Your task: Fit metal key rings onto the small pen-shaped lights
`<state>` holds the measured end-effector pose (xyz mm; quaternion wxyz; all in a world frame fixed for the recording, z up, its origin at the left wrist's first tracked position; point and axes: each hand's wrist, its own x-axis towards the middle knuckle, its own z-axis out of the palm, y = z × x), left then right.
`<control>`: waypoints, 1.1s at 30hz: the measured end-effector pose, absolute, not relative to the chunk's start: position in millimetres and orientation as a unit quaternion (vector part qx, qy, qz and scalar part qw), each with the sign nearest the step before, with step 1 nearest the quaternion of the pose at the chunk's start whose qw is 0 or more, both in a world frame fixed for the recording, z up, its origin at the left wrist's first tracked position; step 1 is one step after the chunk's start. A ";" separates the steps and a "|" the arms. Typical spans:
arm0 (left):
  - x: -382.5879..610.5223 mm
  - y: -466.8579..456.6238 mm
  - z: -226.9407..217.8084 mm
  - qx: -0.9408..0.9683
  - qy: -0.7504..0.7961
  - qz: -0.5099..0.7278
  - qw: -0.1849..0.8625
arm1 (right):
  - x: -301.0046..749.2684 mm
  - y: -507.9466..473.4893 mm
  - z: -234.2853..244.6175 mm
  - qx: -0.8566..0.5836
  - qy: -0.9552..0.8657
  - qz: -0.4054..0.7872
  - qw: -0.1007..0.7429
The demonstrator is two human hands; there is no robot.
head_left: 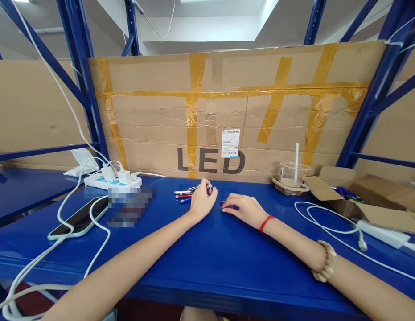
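Observation:
My left hand [201,203] rests on the blue table [207,254] with its fingers pinched on a small silver pen-like piece [209,186]. Just left of it lies a small bunch of pens [183,195], silver, red and blue. My right hand [244,208] lies beside it, palm down, fingers curled over a small dark red and blue item [224,204] that is mostly hidden. A red string sits on the right wrist and a bead bracelet further up the arm.
A taped cardboard sheet marked LED [227,116] stands behind the table. A phone [78,219] on a white cable and a power strip [112,179] lie at left. A plastic cup with straw [293,176], cardboard boxes [367,196] and white cables [327,223] sit at right.

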<state>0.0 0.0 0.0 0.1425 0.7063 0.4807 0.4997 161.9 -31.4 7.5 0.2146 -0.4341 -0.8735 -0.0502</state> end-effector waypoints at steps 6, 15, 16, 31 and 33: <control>-0.5 -0.6 0.4 0.696 0.491 0.498 0.159 | 161.1 -32.5 7.0 -0.433 -0.874 -0.062 0.211; -1.7 -1.3 0.5 0.699 0.493 0.496 0.147 | 158.8 -33.9 5.4 -0.427 -0.873 -0.060 0.227; -1.8 -1.3 0.6 0.699 0.494 0.495 0.151 | 158.6 -34.0 5.5 -0.427 -0.873 -0.061 0.228; -1.9 2.3 -2.6 0.726 0.430 0.504 0.183 | 158.9 -34.7 6.2 -0.434 -0.871 -0.052 0.223; -2.1 3.8 -3.9 0.734 0.423 0.498 0.184 | 158.9 -34.8 6.4 -0.435 -0.871 -0.052 0.223</control>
